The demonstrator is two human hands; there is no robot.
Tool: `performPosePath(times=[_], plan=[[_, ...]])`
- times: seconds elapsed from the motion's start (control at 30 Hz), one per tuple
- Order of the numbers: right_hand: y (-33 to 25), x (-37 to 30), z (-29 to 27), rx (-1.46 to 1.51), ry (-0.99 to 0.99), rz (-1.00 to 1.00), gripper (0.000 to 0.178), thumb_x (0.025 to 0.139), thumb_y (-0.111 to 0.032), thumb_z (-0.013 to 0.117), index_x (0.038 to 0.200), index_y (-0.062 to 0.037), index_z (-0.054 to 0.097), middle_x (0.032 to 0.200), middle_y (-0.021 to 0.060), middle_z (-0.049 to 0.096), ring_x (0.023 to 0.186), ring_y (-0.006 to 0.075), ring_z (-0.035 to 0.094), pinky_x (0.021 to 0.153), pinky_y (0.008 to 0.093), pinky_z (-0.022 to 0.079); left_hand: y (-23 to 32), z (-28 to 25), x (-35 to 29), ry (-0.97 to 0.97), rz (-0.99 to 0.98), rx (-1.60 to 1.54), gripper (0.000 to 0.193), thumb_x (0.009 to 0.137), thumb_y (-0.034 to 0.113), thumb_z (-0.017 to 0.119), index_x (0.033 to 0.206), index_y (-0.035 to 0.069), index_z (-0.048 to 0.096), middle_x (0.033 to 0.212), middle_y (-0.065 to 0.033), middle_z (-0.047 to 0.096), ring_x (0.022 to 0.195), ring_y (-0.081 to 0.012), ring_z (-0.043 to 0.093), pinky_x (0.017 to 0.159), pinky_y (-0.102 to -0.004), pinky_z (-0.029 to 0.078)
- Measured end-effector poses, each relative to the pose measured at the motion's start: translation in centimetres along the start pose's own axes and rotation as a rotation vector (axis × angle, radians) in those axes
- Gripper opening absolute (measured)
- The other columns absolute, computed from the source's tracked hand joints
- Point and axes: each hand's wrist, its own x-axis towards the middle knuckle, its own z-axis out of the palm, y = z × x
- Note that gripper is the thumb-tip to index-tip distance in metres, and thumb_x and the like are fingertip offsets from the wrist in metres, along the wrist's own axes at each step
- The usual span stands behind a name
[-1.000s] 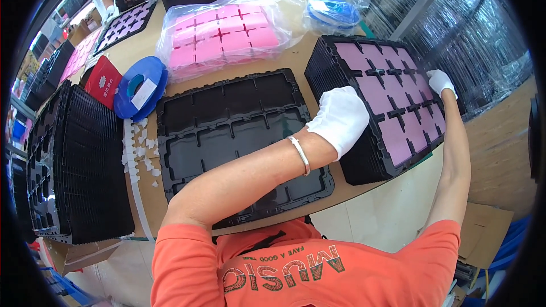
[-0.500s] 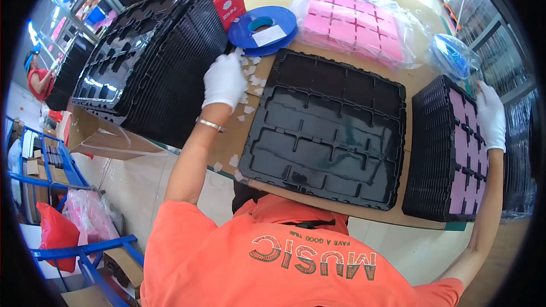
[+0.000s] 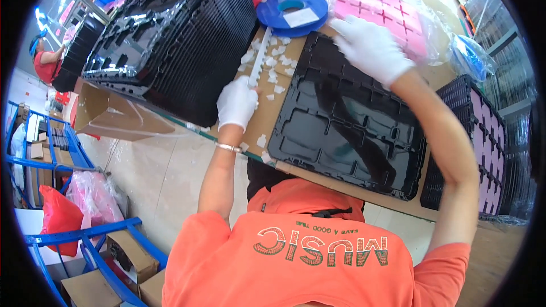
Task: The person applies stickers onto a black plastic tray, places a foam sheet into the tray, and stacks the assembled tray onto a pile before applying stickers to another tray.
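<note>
Head view: white tape (image 3: 260, 59) between left hand (image 3: 237, 103) fingertips (image 3: 251, 83)

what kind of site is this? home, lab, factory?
Most likely a factory packing or assembly bench. Tall stacks of black moulded trays, a blue tape reel with its strip pulled by the gloved left hand, bagged pink pads and blue shelving all suggest that.

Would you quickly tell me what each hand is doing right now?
Left hand: closed, pinching the white tape strip.
Right hand: open, resting on the bag of pink pads.
</note>
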Motion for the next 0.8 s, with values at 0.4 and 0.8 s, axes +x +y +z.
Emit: performPosePath(times=[0.4,0.8], plan=[[2.6,9.9,8.3,-0.476,0.247,-0.362,0.012,0.079,-0.020,0.061,0.076,-0.0086,0.066,0.078,0.0082,0.063,0.076,0.0266,0.066,0.065,0.0424,0.048,-0.2,-6.0,-4.4,-0.136,-0.134,-0.958,0.017,0.085,0.014,0.071,0.090,-0.002,0.070,0.069,0.0022,0.059,0.060,-0.0039,0.048,0.055,-0.0205,0.036],[0.9,7.9,7.1,-0.179,0.017,-0.559,0.018,0.082,-0.026,0.065,0.095,-0.0130,0.064,0.094,0.0037,0.062,0.089,0.0214,0.062,0.074,0.0386,0.044,-4.6,-6.5,-9.7,-0.173,-0.342,-1.144,0.022,0.087,0.017,0.071,0.097,-0.002,0.069,0.067,0.0010,0.057,0.055,-0.0052,0.047,0.050,-0.0204,0.033]])
